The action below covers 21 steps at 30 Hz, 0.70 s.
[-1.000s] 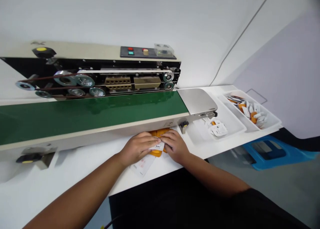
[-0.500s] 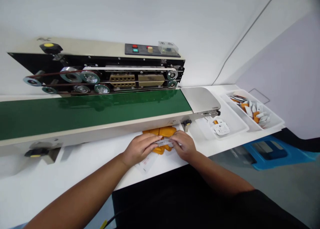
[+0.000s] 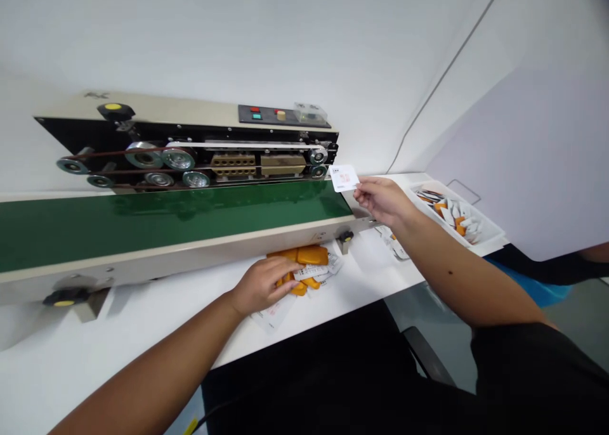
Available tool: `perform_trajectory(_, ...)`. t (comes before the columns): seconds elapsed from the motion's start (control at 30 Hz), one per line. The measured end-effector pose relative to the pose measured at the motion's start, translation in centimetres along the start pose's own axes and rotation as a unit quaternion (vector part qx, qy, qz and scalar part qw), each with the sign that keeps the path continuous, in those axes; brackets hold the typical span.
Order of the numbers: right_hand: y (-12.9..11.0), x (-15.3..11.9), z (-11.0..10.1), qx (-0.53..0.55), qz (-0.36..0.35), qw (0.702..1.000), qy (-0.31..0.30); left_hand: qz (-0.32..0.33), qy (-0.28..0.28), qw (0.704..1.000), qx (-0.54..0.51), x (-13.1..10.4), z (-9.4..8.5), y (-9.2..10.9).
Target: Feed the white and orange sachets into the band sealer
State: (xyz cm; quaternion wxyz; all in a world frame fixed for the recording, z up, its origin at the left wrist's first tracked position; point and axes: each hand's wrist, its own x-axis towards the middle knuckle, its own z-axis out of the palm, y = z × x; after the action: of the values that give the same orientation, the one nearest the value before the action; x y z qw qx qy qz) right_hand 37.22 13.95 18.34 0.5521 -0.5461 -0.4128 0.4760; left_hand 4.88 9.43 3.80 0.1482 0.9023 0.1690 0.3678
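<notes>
My right hand (image 3: 379, 199) is raised over the steel end plate of the conveyor, its fingers pinching a white card-like packet (image 3: 343, 177) with a reddish print. The packet is held near the intake end of the machine's rollers and belts (image 3: 318, 162). Down on the white table, my left hand (image 3: 266, 284) rests at a pile of orange items (image 3: 313, 255), its fingers apart and touching the pile. A white printed slip (image 3: 311, 271) lies by its fingertips. Beneath the left hand lies a clear bag (image 3: 273, 314) with red print.
A green conveyor belt (image 3: 166, 222) runs left of my right hand, below the machine. White trays (image 3: 497, 235) with orange and white packets stand at the right, partly behind my right forearm. A black knob (image 3: 346, 236) sits under the conveyor's end.
My right hand has left the pile and moved up and right to the machine's end with the white packet. My left hand has stayed at the orange pile. The view has shifted slightly.
</notes>
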Motion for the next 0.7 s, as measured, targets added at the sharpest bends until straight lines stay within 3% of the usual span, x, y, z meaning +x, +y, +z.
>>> perform_trajectory(0.13, -0.5, 2.6, 1.2, 0.022, 0.055, 0.998, -0.007, 0.055, -0.004, 0.998, -0.006, 0.5, 0.1, -0.1)
perform_trajectory(0.27, -0.4, 3.9, 2.5, 0.034, 0.074, 0.996, -0.029, 0.067, 0.006, 0.998, -0.018, 0.7, 0.2, -0.2)
perform_trajectory(0.53, 0.9, 2.7, 1.5, 0.059, -0.012, 0.994, 0.092, 0.071, 0.045, 0.996, 0.000, 0.7, 0.2, -0.3)
perform_trajectory(0.7, 0.9, 4.0, 2.3, 0.061, 0.010, 0.998, 0.026, 0.047, 0.029, 0.998, -0.008, 0.7, 0.1, 0.0)
